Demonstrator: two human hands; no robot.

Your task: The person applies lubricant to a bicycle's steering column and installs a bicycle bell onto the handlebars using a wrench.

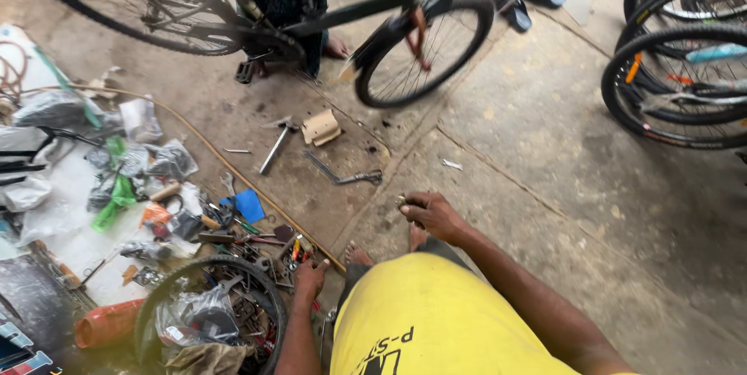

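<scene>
On the concrete floor (545, 188), by our knee: our right hand (433, 215), fingers curled, pinching a small metal part (401, 201) at the fingertips; its shape and axis we cannot tell. Our left hand (310, 275), fingers loosely bent, reaches into the tool pile (257, 239) beside a tyre (204, 309). Ahead: a hammer (276, 144), long axis running toward the bicycle (257, 9).

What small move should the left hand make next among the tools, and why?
Probably close the left hand on one of the small tools just in front of it. Its fingers rest at the edge of the pile beside the tyre, apparently empty, while the right hand pinches a small metal part over the concrete floor.
</scene>
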